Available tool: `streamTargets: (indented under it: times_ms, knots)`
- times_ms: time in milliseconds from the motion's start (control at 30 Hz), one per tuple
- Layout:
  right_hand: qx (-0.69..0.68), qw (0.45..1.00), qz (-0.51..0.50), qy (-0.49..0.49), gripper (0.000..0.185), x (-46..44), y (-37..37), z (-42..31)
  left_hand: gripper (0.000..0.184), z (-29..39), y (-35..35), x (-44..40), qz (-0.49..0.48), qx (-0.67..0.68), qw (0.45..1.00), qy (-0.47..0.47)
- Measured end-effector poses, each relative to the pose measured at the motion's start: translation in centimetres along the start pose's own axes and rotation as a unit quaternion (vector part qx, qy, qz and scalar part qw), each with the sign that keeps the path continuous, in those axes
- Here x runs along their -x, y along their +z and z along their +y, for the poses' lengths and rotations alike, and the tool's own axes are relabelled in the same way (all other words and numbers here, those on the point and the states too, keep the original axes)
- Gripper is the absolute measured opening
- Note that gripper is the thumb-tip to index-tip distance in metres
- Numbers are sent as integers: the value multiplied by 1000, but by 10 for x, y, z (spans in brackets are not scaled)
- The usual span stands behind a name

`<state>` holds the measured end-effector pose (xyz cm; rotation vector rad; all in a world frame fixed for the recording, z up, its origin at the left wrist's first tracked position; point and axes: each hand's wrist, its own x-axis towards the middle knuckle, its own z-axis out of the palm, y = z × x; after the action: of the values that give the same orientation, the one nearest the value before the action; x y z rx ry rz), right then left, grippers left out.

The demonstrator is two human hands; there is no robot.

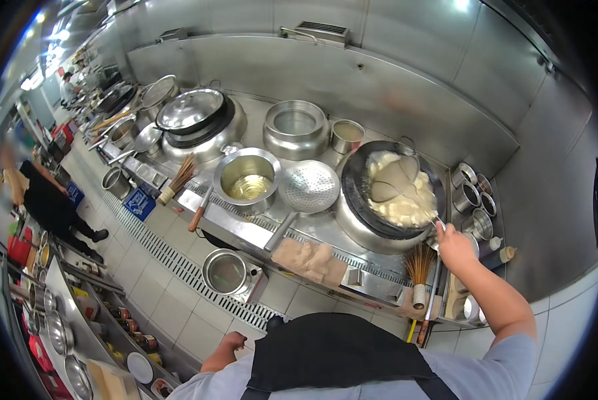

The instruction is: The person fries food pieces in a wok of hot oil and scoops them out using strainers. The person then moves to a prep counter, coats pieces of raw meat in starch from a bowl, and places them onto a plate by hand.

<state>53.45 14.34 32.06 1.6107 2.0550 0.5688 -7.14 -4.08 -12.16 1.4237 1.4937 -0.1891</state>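
My right hand point(457, 247) is closed around the handle of a long metal ladle point(422, 203), at the right edge of a black wok point(357, 190). The ladle's round head lies among pale, creamy-yellow food point(405, 210) in the wok. Low in the view, left of the black apron, my left hand point(232, 341) hangs with curled fingers; whether anything is in it I cannot make out. Left of the wok, a perforated strainer point(309, 187) rests on the counter, beside a wooden-handled metal pot point(247, 181) holding yellowish liquid.
A bamboo brush point(419, 275) and a folded cloth point(305, 259) lie along the counter's front edge. Metal cups point(467, 197) line the right side. A lidded wok point(191, 112) stands further left. Below is a pot point(224, 272) near the floor. Another person point(45, 200) stands at left.
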Motion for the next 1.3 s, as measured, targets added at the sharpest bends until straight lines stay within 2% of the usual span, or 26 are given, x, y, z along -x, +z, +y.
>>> streamTargets:
  times_ms: [33,100,233,333,400,433,500,533,567,600,667,733,800,833,900,967,1000,1033,1067,1100,1167,1200,1267,1300]
  knots:
    - [1,1000,4,-4,57,4,-2,2,28,-7,3,-13,3,4,1000,-2]
    - [46,998,-31,-5,53,12,-8,4,23,-12,0,-27,-17,-80,994,73]
    - [37,998,-49,15,55,21,-16,12,22,-10,-9,-41,-24,-167,984,51]
    - [13,998,-47,44,55,22,-23,15,24,-17,-10,-41,14,-204,974,100]
    - [-29,996,-36,80,54,24,-31,19,24,-15,-15,-41,-25,-266,958,106]
    - [-30,996,-37,82,54,25,-35,21,24,-13,-17,-39,-26,-269,957,106]
    - [-141,980,8,138,52,28,-44,26,20,-9,-19,-27,-27,-124,992,10]
    - [-205,963,21,172,49,31,-52,26,20,0,-23,-21,-27,-128,991,10]
    - [-207,963,20,174,49,36,-52,29,21,10,-25,-14,-26,-52,997,-58]
    - [-264,945,46,184,48,40,-52,32,24,17,-28,-8,-23,24,992,-125]
    - [-371,903,79,202,46,52,-63,35,28,18,-32,-3,-16,8,993,-116]
    - [-414,881,104,202,45,61,-54,39,33,12,-33,-9,-13,-13,995,-102]
    - [-511,823,123,214,43,72,-51,39,30,-10,-34,-27,-54,-38,998,14]
    - [-526,814,140,204,40,77,-40,39,30,-1,-40,-26,-60,-49,997,20]
    - [-604,755,83,240,39,87,-50,31,29,74,-71,21,3,-25,998,-59]
    - [-598,755,78,256,38,97,-58,19,26,61,-68,8,4,-40,997,-65]
    - [-625,732,62,264,38,104,-55,13,25,33,-60,-7,34,-73,997,21]
    - [-650,709,52,270,38,104,-55,9,25,41,-71,-11,67,-106,986,110]
    - [-664,704,30,249,39,106,-67,6,25,52,-80,-15,-33,-46,998,-33]
    - [-666,700,29,256,39,109,-61,1,25,45,-82,-23,-37,-54,997,-32]
    - [-739,628,17,242,40,117,-46,-11,30,36,-81,-36,27,-205,977,41]
    - [-812,515,-33,273,40,117,-62,-15,30,35,-81,-38,22,-210,977,43]
    - [-816,505,-46,279,40,120,-44,-24,33,46,-91,-33,-9,-127,989,69]
    - [-820,497,-59,278,40,118,-30,-31,33,69,-98,-19,-11,-129,989,69]
